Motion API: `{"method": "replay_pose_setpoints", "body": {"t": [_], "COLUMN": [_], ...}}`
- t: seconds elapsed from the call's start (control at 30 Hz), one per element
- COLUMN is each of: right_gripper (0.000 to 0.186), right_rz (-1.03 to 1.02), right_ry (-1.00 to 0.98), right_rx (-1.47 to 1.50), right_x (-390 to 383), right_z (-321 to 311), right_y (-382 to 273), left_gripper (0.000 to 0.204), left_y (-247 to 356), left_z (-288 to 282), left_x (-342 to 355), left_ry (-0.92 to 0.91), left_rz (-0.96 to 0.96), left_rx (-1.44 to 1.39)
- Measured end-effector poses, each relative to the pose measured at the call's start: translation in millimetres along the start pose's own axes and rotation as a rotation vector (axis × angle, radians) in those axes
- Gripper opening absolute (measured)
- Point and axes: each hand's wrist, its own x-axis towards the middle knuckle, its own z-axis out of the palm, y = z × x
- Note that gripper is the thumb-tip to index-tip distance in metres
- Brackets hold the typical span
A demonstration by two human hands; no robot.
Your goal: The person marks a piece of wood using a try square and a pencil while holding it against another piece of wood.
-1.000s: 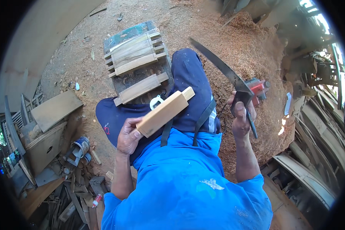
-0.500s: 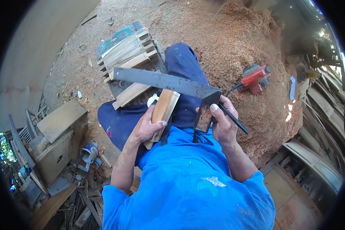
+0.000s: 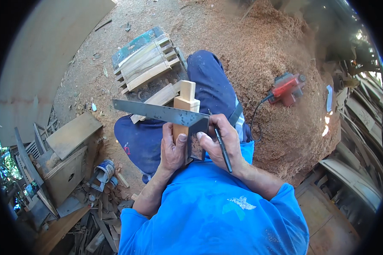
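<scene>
My left hand [image 3: 173, 151] grips a light wooden block [image 3: 185, 102] that stands upright in front of my chest, its stepped end pointing away. A metal try square [image 3: 157, 112] lies across the block, its long blade reaching out to the left. My right hand [image 3: 221, 144] presses the square's dark stock against the block's right side and also holds a black pen [image 3: 222, 146] between its fingers. I sit in a blue shirt and dark blue trousers.
A stack of wooden slats [image 3: 147, 66] rests on a low stand just beyond my knees. A red power tool [image 3: 287, 88] with a black cord lies on a sawdust heap [image 3: 264, 55] to the right. Wooden boxes [image 3: 70, 157] and scrap offcuts crowd the left.
The block has turned from slanted to upright. The square has dropped from above my knees onto the block, and my right hand has closed in on it, still with the pen.
</scene>
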Motion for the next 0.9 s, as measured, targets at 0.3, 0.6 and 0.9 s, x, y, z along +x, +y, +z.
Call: {"method": "replay_pose_setpoints", "body": {"t": [0.3,0.6,0.9], "right_gripper": [0.03,0.031,0.029], "right_rz": [-0.078,-0.181,-0.073], "right_ry": [-0.125,-0.193,-0.165], "right_rx": [0.029,-0.005,0.004], "right_x": [10,14,15], "right_z": [29,49,42], "right_y": [-22,-18,-21], "left_gripper": [0.095,0.106,0.116], "left_y": [33,16,17], "left_z": [-12,-16,-24], "left_x": [-14,-27,-17], "left_ry": [0.234,0.273,0.074], "left_rz": [0.06,0.185,0.258], "left_rx": [-0.105,-0.11,0.228]}}
